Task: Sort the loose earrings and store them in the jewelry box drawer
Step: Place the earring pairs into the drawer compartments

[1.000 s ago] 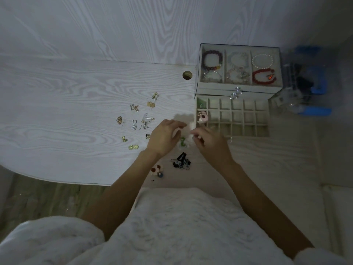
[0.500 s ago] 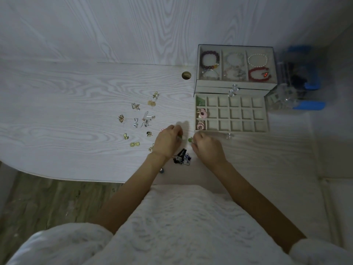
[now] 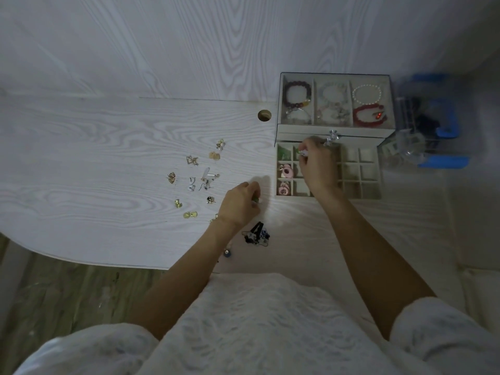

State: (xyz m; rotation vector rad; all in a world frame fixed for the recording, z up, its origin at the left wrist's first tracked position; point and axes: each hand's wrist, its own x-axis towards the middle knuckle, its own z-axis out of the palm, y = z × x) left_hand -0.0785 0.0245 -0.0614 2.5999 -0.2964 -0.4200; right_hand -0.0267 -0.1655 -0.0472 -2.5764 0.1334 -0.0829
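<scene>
The jewelry box (image 3: 334,133) stands at the right of the white desk with its lower drawer (image 3: 359,174) pulled out, a grid of small compartments. My right hand (image 3: 316,166) is over the drawer's upper left cells and pinches a small green earring (image 3: 301,152). A green piece (image 3: 283,152) lies in the top-left cell and pink earrings (image 3: 285,170) in the two cells below. My left hand (image 3: 239,204) rests on the desk left of the drawer and pinches another small green earring (image 3: 255,200). Several loose gold and silver earrings (image 3: 193,182) lie spread to the left.
Black and blue earrings (image 3: 257,234) lie near the desk's front edge, with a small blue one (image 3: 227,253) beside my left forearm. Bracelets fill the box's top tray (image 3: 335,104). A cable hole (image 3: 264,115) is left of the box. Clear and blue containers (image 3: 430,131) stand at the right.
My right hand has lifted from the desk and moved up over the drawer's upper left cells with a green earring. My left hand has stayed near the same spot.
</scene>
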